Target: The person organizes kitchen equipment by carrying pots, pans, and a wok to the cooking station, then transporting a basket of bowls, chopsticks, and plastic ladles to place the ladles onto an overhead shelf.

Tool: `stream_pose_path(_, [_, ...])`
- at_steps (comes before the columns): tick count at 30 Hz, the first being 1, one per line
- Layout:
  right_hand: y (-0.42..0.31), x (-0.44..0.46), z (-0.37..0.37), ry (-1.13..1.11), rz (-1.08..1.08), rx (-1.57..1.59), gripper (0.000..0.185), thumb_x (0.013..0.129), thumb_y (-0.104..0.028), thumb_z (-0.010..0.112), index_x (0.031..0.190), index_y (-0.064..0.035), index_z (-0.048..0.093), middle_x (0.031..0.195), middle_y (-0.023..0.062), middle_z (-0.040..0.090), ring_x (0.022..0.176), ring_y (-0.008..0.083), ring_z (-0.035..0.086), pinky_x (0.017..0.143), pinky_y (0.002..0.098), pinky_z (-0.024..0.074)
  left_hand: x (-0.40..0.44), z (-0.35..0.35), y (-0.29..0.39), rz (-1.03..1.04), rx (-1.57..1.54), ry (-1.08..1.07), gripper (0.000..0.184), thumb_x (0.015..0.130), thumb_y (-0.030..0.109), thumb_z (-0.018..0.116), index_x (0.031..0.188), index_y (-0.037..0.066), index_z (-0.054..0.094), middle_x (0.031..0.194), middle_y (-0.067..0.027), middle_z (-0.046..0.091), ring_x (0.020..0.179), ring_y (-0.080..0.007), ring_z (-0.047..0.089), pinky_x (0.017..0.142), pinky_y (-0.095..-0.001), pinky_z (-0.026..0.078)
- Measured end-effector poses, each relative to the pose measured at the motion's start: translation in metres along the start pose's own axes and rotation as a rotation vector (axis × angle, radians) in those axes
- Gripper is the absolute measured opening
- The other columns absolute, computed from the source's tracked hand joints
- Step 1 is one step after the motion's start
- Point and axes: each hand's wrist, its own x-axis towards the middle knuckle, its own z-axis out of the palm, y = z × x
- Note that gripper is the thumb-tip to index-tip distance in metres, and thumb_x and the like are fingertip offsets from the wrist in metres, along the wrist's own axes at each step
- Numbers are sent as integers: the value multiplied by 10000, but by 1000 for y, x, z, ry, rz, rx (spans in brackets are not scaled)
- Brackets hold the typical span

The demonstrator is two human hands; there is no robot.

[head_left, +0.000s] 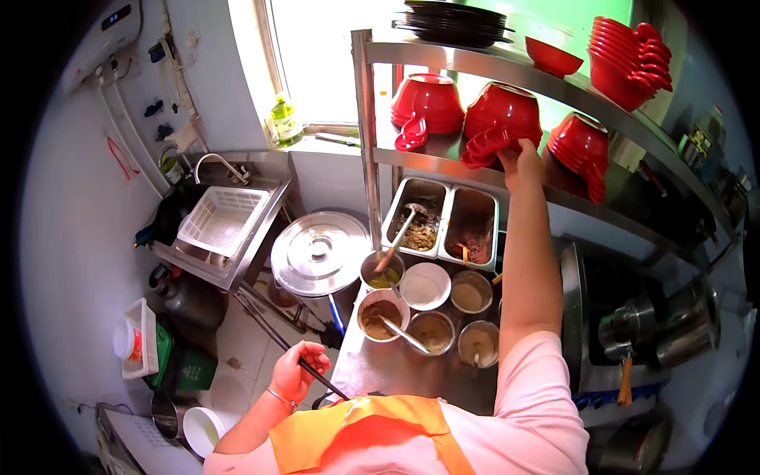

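Observation:
My left hand (299, 374) is closed around a pair of long dark chopsticks (269, 328) in front of my orange apron. The chopsticks slant up to the left. With my right arm stretched out, my right hand (518, 165) is at the middle stack of upside-down red bowls (501, 111) on the lower shelf. Its fingers grip the right edge of a red bowl there, partly hidden by the hand itself. Red handles (484, 146) stick out from that stack just left of my fingers.
Another red bowl stack (427, 103) stands left, a third (579, 142) right. Below, metal trays (419, 214) hold food, with several tubs of sauce and powder (425, 286) in front. A lidded pot (321, 252) and a sink (229, 273) are left; a stove (574, 317) is right.

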Motion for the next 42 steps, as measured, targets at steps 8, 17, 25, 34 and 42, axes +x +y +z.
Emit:
stream_pose_path(8, [-2,18,-12,-7,-14,-109,282,836,-131,484,1084,1,482,969,151,599,838,268,622,753,374,539,-4,-8,-4,17,1,68,353,941,264,320,913,24,577,765,-101,622,709,-233,599,672,-328,464])
stream_pose_path(17, [96,-257,-49,-486,225,-347,208,891,-236,503,968,-44,525,785,82,603,614,124,537,549,227,422,-31,-31,-10,93,98,9,332,959,241,338,999,22,584,846,-87,626,795,-187,599,731,-290,467])
stream_pose_path(25, [178,-444,-67,-1180,1339,-331,316,968,-254,371,1171,-46,496,967,66,608,800,139,598,662,263,486,-54,-54,-29,144,306,-6,387,979,302,290,1026,51,580,896,-61,608,877,-130,551,823,-279,433])
stream_pose_path(34, [213,-458,-18,-1367,1088,-675,327,942,-319,394,1096,-74,546,738,25,567,588,106,536,556,259,452,-38,-120,-23,202,339,-56,411,977,364,299,1067,44,538,927,-87,590,789,-149,558,675,-270,447])
stream_pose_path(42, [180,-467,-69,-905,805,-811,228,915,-239,425,978,-68,561,645,9,460,578,95,429,527,259,380,-2,-113,-46,33,540,-538,376,959,329,390,1176,35,478,1013,-83,586,890,-160,569,780,-274,445])
